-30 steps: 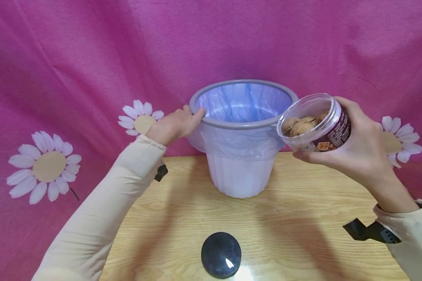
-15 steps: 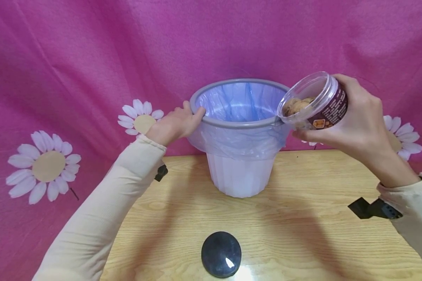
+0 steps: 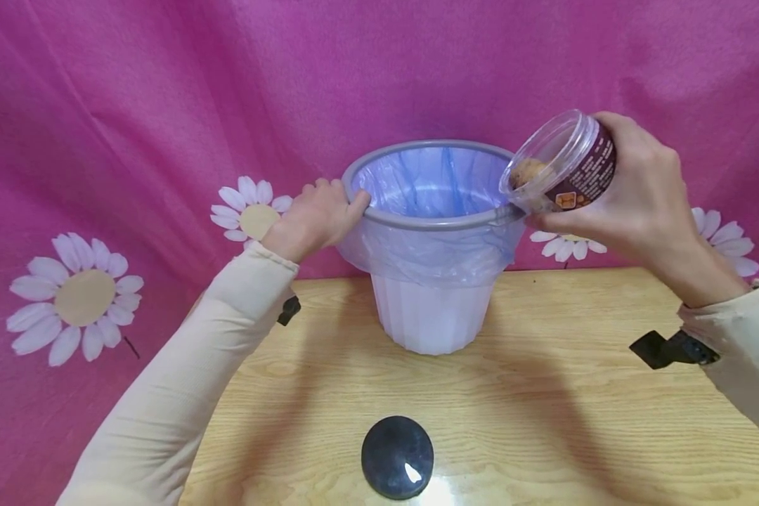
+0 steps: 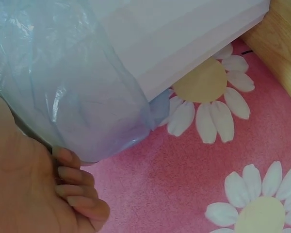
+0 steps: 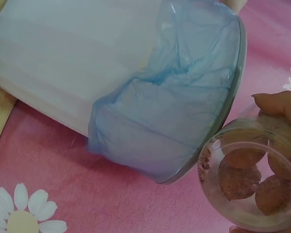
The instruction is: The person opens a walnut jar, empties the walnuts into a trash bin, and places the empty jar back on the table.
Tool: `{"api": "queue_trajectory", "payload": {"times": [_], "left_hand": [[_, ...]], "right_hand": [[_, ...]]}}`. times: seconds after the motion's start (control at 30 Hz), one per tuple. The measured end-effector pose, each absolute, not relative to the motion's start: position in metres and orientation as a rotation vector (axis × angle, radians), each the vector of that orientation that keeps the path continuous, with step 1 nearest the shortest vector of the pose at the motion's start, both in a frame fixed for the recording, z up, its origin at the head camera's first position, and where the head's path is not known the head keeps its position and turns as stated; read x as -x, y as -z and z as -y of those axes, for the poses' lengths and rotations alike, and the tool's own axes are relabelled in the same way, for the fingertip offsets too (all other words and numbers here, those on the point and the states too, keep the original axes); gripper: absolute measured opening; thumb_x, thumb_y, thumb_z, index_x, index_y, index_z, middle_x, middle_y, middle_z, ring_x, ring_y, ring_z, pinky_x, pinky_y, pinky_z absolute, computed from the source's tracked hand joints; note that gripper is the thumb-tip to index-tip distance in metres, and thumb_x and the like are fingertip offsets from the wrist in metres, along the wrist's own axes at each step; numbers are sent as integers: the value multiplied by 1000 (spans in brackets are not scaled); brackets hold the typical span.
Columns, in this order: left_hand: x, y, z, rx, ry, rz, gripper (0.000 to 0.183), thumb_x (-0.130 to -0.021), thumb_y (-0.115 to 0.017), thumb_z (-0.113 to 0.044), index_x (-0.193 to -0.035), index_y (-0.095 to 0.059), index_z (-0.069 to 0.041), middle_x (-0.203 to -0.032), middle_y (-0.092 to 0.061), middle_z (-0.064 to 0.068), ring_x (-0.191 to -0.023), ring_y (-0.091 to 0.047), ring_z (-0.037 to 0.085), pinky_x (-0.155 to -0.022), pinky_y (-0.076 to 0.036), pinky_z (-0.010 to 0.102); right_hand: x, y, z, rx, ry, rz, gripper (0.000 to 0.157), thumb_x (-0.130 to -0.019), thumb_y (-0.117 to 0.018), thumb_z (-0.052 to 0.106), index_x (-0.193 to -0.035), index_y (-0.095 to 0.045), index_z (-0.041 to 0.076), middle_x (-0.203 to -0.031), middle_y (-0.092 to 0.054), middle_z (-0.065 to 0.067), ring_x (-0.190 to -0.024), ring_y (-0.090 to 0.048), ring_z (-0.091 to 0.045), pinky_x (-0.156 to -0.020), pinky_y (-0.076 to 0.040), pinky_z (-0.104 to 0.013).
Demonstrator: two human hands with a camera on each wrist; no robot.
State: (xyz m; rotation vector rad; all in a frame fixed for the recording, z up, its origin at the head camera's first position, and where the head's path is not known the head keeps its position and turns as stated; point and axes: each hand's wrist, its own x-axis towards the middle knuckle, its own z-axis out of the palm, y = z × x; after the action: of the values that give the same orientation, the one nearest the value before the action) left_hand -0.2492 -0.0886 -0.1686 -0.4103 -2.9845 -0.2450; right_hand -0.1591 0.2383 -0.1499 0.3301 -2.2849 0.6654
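A white waste bin (image 3: 430, 316) with a grey rim and a translucent bluish liner bag (image 3: 439, 256) stands upright on the table. My left hand (image 3: 316, 218) grips the rim's left side, its thumb over the edge; the left wrist view shows the other fingers curled by the rim. In my right hand (image 3: 645, 190) is a clear plastic jar (image 3: 585, 172) with a dark label, its mouth open and tilted towards the bin at the rim's right side. Several walnuts (image 5: 240, 182) sit inside the jar, seen through its bottom in the right wrist view.
On the wooden table (image 3: 329, 400), a round black lid (image 3: 397, 457) lies in front of the bin. Behind hangs a pink cloth (image 3: 379, 70) with white daisies, close to the bin's back.
My right hand has raised the jar and brought it slightly left to the bin's rim, tipping its mouth further down. The left hand keeps its hold on the rim.
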Motion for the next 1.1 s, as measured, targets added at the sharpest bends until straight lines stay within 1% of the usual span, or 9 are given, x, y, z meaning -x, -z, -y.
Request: {"api": "queue_trajectory", "payload": {"times": [0.1, 0.23, 0.33, 0.6, 0.97, 1.1], "left_hand": [[248, 169, 87, 413, 250, 3007, 70, -96, -22, -45, -124, -46, 14, -124, -47, 31, -115, -44, 44, -102, -33, 50], [247, 169, 86, 390, 237, 3038, 70, -96, -20, -47, -125, -41, 13, -122, -43, 30, -115, -42, 43, -102, -33, 50], [246, 170, 86, 376, 230, 3054, 71, -97, -19, -47, -129, -38, 13, -125, -41, 31, -116, -40, 43, -102, -32, 50], [245, 166, 84, 402, 194, 3018, 69, -96, -21, -43, -129, -42, 14, -129, -44, 31, -119, -41, 44, -103, -33, 51], [247, 164, 87, 388, 203, 3065, 71, -97, -19, -45, -134, -39, 12, -135, -41, 31, -124, -39, 45, -106, -31, 51], [247, 164, 88, 398, 203, 3074, 71, -97, -19, -45, -135, -38, 13, -135, -40, 32, -125, -38, 45, -106, -30, 51]], "right_hand": [[164, 146, -239, -308, -654, 2333, 104, -50, -93, 27, -138, -45, 1, -123, -57, -25, -108, -52, -42, -93, -42, -58], [170, 140, -241, -280, -630, 2413, 110, -51, -94, 27, -143, -39, 1, -127, -52, -29, -111, -49, -47, -93, -40, -63], [173, 138, -242, -262, -614, 2453, 112, -53, -93, 28, -145, -36, 1, -129, -50, -30, -112, -48, -48, -93, -40, -64], [176, 137, -246, -235, -612, 2462, 112, -54, -93, 29, -145, -34, 1, -131, -49, -31, -114, -46, -48, -95, -38, -64], [178, 133, -244, -245, -521, 2517, 114, -55, -92, 30, -147, -30, 0, -132, -46, -32, -116, -44, -49, -96, -36, -67], [179, 131, -245, -248, -481, 2562, 116, -57, -92, 31, -148, -27, -1, -131, -45, -33, -114, -44, -50, -93, -37, -69]]}}
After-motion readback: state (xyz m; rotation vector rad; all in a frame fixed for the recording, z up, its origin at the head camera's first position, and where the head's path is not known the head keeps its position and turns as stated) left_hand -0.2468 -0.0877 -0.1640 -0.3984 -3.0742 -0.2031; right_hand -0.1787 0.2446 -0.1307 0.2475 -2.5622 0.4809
